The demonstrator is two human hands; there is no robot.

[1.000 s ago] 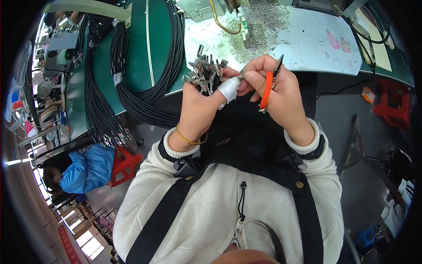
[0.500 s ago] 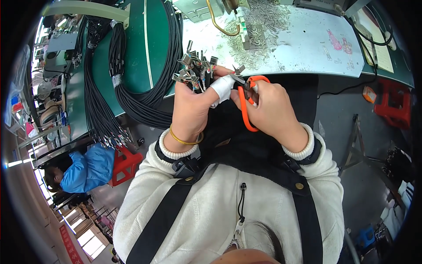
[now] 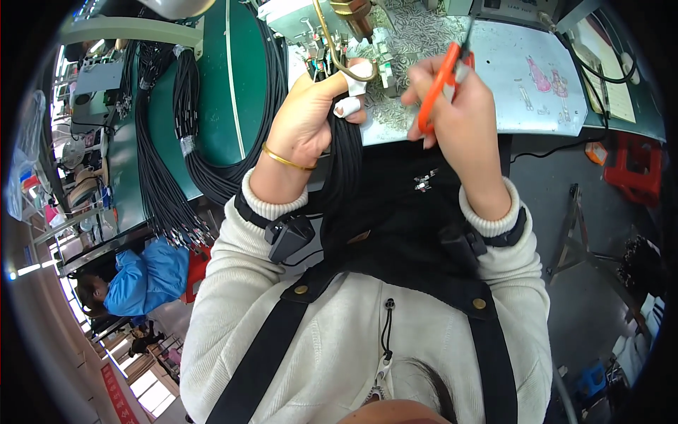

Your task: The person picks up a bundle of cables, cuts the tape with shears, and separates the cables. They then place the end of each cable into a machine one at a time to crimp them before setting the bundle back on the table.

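A thick bundle of black cables (image 3: 345, 159) hangs from my left hand (image 3: 300, 116), whose fingers are wrapped round it. Metal connectors with bits of coloured wire (image 3: 321, 51) stick up above that hand, beside a curved brass tube. White tape covers my left thumb and a finger. In my right hand (image 3: 466, 109) are orange-handled scissors (image 3: 433, 99), their dark narrow tip pointing away from me, over the white work surface. On my black apron lie small metal connector pieces (image 3: 424, 182).
Beyond my hands stands a machine with a brass nozzle (image 3: 353, 14) amid scattered metal bits (image 3: 417, 35). More black cable bundles (image 3: 187, 116) drape over the green table (image 3: 215, 106) at left. A person in blue (image 3: 145, 279) sits at far left. A red stool (image 3: 635, 166) is at right.
Both hands have moved away from me and apart; the scissors have left the left thumb and turned upright. The cable bundle below my left hand and metal pieces on the apron now show.
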